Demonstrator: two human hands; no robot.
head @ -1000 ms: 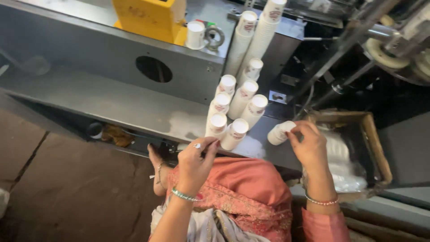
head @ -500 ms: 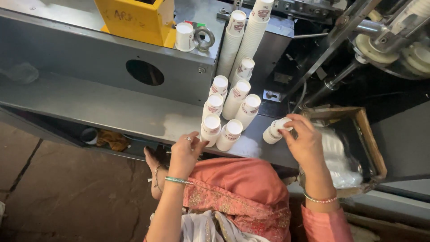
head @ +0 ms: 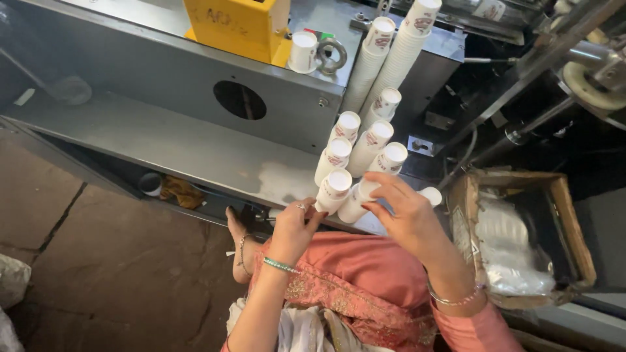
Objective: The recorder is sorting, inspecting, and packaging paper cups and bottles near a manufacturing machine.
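Observation:
Several stacks of white paper cups (head: 367, 142) with printed bands lie slanted on the grey metal shelf (head: 176, 145) of a machine. My left hand (head: 292, 228) touches the base of the nearest stack (head: 332, 188), fingers curled against it. My right hand (head: 403, 210) rests over the neighbouring stack (head: 357, 199) and covers its lower end. A short stack (head: 430, 195) pokes out behind my right fingers; whether that hand grips it is hidden. Two tall stacks (head: 399, 55) lean up against the machine at the back.
A yellow box (head: 238, 25) and one upright cup (head: 303, 51) sit on the machine top. An open cardboard box (head: 569, 227) lined with white plastic stands at the right. My lap in pink cloth (head: 365, 287) is below, stone floor (head: 98, 280) at left.
My right hand moved left from the short stack near the box to over the front stacks. My left hand came up against the nearest stack's base. The camera view shifted slightly.

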